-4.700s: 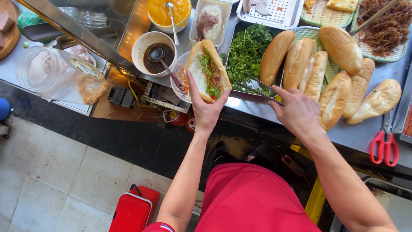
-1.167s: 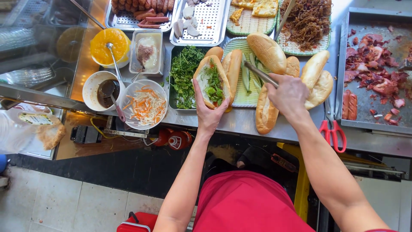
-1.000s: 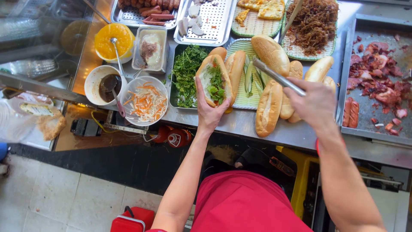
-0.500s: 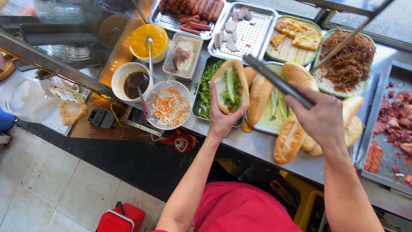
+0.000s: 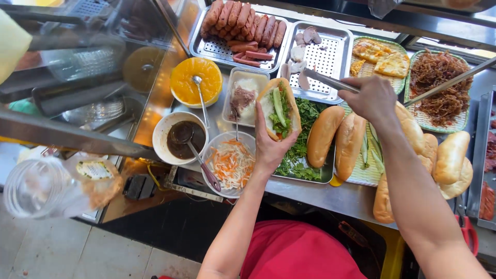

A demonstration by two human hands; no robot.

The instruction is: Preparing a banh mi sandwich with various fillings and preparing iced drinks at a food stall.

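Note:
My left hand [image 5: 270, 147] holds up a split baguette sandwich [image 5: 279, 107] filled with green herbs and a cucumber strip. It hovers over the tray of green herbs [image 5: 302, 155]. My right hand [image 5: 374, 98] grips metal tongs [image 5: 327, 81] whose tips reach over the perforated steel tray of pale meat slices [image 5: 316, 54]. To the left of that tray lies a tray of red sausages [image 5: 244, 30].
Plain baguettes [image 5: 337, 135] lie on a green mat. A bowl of shredded carrot [image 5: 231, 162], a dark sauce bowl [image 5: 180, 138], an orange sauce bowl [image 5: 196, 81] and a pâté tub [image 5: 243, 96] stand left. Shredded meat [image 5: 439, 85] and omelette pieces [image 5: 383, 57] sit at the back right.
The view has shifted toward the back trays. My right hand with the tongs moved from above the baguettes to the tray of pale meat slices. The sandwich stays in my left hand.

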